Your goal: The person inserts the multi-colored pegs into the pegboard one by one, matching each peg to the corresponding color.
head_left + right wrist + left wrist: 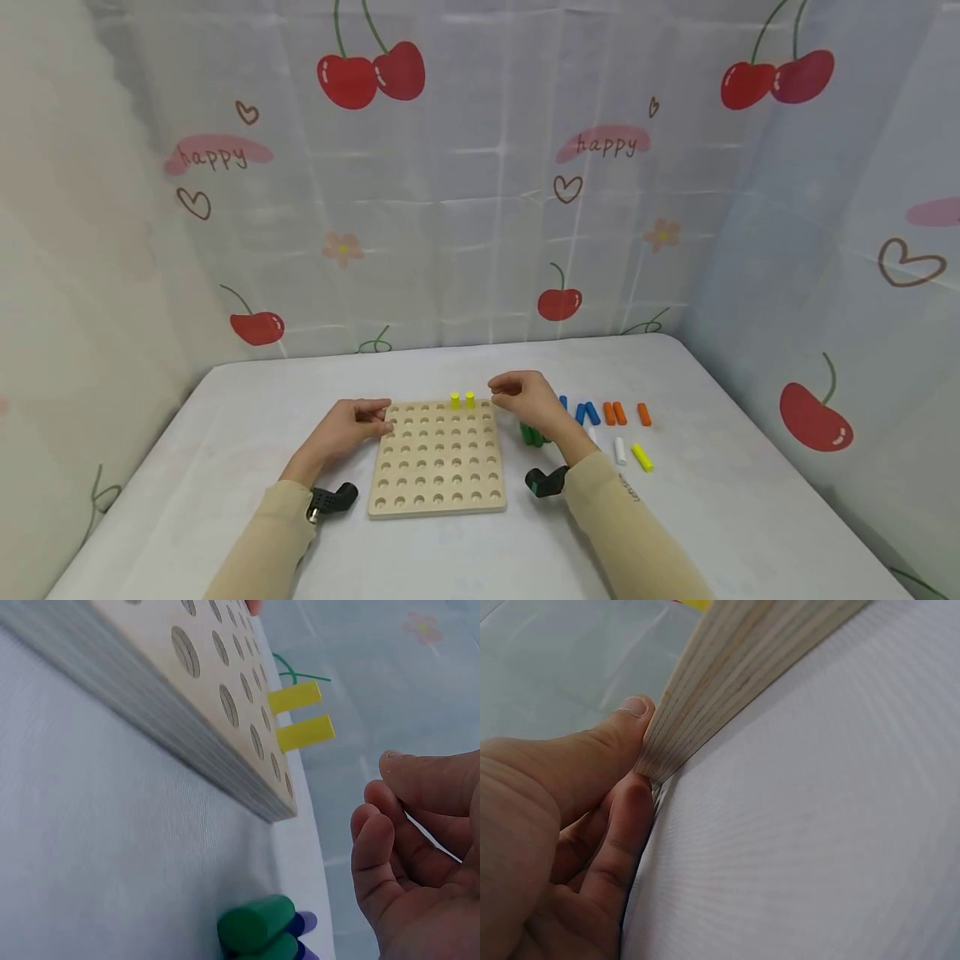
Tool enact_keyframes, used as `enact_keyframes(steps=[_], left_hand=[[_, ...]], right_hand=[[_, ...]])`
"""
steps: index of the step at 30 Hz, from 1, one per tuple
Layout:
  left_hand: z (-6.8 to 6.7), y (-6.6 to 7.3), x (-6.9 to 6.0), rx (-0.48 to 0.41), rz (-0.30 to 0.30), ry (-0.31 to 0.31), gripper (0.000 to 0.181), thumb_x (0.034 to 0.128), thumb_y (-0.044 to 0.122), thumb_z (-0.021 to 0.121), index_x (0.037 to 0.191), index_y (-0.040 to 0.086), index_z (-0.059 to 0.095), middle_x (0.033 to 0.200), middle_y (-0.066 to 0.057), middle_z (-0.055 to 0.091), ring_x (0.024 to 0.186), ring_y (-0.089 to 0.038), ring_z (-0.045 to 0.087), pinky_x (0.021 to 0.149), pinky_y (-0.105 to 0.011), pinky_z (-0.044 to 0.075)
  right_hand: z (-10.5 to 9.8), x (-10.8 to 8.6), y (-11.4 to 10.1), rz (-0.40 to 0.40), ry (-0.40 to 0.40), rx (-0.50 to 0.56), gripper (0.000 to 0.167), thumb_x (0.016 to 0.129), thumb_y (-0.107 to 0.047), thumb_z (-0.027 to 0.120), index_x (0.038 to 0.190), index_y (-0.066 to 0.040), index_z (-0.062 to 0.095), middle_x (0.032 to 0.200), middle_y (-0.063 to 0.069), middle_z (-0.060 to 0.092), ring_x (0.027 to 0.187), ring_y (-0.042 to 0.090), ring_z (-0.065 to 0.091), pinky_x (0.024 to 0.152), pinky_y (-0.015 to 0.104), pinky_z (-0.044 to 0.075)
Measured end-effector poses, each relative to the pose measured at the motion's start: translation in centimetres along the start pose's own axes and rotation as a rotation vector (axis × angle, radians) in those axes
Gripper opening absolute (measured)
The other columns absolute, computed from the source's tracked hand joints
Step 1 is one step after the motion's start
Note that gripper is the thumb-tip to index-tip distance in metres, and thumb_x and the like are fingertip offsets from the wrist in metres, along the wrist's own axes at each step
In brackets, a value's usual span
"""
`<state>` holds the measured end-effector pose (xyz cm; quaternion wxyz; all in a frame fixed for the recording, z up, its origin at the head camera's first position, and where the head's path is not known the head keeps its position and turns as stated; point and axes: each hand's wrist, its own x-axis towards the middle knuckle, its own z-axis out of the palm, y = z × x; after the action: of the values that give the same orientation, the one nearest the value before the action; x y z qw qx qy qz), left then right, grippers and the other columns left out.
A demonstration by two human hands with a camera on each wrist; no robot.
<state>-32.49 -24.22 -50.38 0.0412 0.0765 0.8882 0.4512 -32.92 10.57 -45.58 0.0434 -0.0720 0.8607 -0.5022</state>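
A square wooden pegboard with rows of round holes lies flat on the table. Two yellow pegs stand upright side by side in its back row, toward the right. My left hand pinches the board's back left corner; the left wrist view shows the thumb against its edge and a fingertip low beside it. Off the back right corner hovers my right hand, its fingers loosely curled. In the right wrist view no peg shows between its thumb and fingers. Green pegs lie beneath this hand.
Right of the board lie loose blue pegs, orange pegs, a white peg and a yellow peg. My right forearm partly covers others. A printed curtain hangs behind the white table.
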Motion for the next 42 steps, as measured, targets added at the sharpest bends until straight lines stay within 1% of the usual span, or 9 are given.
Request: enact_keyframes(steps=[3, 7, 11, 17, 22, 26, 30, 35, 42], left_hand=[[-0.1, 0.1, 0.0, 0.015, 0.011, 0.0, 0.052, 0.09, 0.023, 0.082, 0.136, 0.005, 0.067, 0.1, -0.002, 0.073, 0.092, -0.015, 0.061, 0.077, -0.023, 0.048], [-0.3, 0.1, 0.0, 0.021, 0.001, 0.01, 0.051, 0.0896, 0.024, 0.082, 0.136, 0.007, 0.068, 0.1, -0.001, 0.073, 0.091, -0.014, 0.06, 0.077, -0.022, 0.048], [-0.3, -0.1, -0.1, 0.023, -0.001, 0.004, 0.052, 0.0898, 0.024, 0.082, 0.136, 0.005, 0.067, 0.1, -0.003, 0.073, 0.09, -0.013, 0.06, 0.077, -0.022, 0.048], [-0.2, -0.1, -0.1, 0.014, -0.01, 0.002, 0.052, 0.0899, 0.024, 0.082, 0.136, 0.006, 0.067, 0.099, -0.001, 0.072, 0.091, -0.013, 0.06, 0.077, -0.022, 0.048], [0.0, -0.1, 0.0, 0.026, 0.015, -0.009, 0.053, 0.0902, 0.025, 0.082, 0.137, 0.005, 0.067, 0.1, -0.001, 0.073, 0.092, -0.014, 0.06, 0.077, -0.023, 0.048], [0.0, -0.1, 0.2, 0.025, 0.023, -0.002, 0.053, 0.0896, 0.024, 0.082, 0.137, 0.005, 0.067, 0.1, -0.001, 0.072, 0.092, -0.015, 0.06, 0.076, -0.023, 0.048], [0.0, -0.2, 0.2, 0.03, 0.024, -0.005, 0.053, 0.0898, 0.025, 0.082, 0.137, 0.005, 0.067, 0.101, -0.001, 0.072, 0.092, -0.015, 0.06, 0.076, -0.023, 0.048], [-0.1, -0.3, 0.1, 0.039, 0.019, 0.001, 0.053, 0.0899, 0.026, 0.082, 0.137, 0.006, 0.067, 0.1, 0.0, 0.072, 0.092, -0.014, 0.06, 0.08, -0.024, 0.048], [0.0, -0.3, 0.1, 0.041, 0.014, 0.003, 0.053, 0.0901, 0.028, 0.082, 0.137, 0.007, 0.067, 0.1, 0.0, 0.073, 0.093, -0.014, 0.06, 0.083, -0.025, 0.048]], right_hand=[[-1.1, -0.5, 0.3, 0.022, 0.015, -0.008, 0.028, 0.097, -0.013, 0.072, 0.124, -0.009, 0.073, 0.117, 0.005, 0.073, 0.106, 0.021, 0.065, 0.094, 0.037, 0.057], [-2.3, -1.0, 0.8, 0.053, 0.032, -0.018, 0.029, 0.097, -0.015, 0.073, 0.125, -0.011, 0.073, 0.12, 0.004, 0.072, 0.109, 0.021, 0.066, 0.099, 0.04, 0.055], [-3.3, -1.6, 1.4, 0.068, 0.048, -0.047, 0.03, 0.097, -0.015, 0.073, 0.127, -0.011, 0.072, 0.12, 0.003, 0.072, 0.109, 0.021, 0.065, 0.101, 0.041, 0.054], [-4.9, -2.8, 2.1, 0.047, 0.068, -0.074, 0.029, 0.097, -0.013, 0.072, 0.126, -0.009, 0.072, 0.121, 0.006, 0.072, 0.109, 0.022, 0.066, 0.099, 0.041, 0.056], [-6.4, -4.2, 2.9, 0.043, 0.069, -0.114, 0.029, 0.098, -0.012, 0.071, 0.126, -0.009, 0.072, 0.12, 0.006, 0.072, 0.11, 0.023, 0.065, 0.096, 0.039, 0.056], [-7.5, -4.9, 3.5, 0.039, 0.073, -0.144, 0.029, 0.098, -0.014, 0.071, 0.127, -0.01, 0.072, 0.121, 0.006, 0.072, 0.112, 0.024, 0.064, 0.098, 0.042, 0.055], [-8.5, -5.3, 4.1, 0.028, 0.072, -0.165, 0.029, 0.098, -0.014, 0.07, 0.126, -0.008, 0.071, 0.12, 0.007, 0.072, 0.111, 0.025, 0.063, 0.099, 0.044, 0.055], [-9.6, -6.0, 4.8, 0.039, 0.074, -0.191, 0.029, 0.099, -0.014, 0.069, 0.127, -0.008, 0.071, 0.122, 0.009, 0.071, 0.111, 0.025, 0.064, 0.097, 0.041, 0.056], [-10.8, -7.2, 5.4, 0.027, 0.086, -0.21, 0.028, 0.099, -0.014, 0.07, 0.126, -0.007, 0.07, 0.124, 0.011, 0.071, 0.109, 0.025, 0.064, 0.098, 0.043, 0.056]])
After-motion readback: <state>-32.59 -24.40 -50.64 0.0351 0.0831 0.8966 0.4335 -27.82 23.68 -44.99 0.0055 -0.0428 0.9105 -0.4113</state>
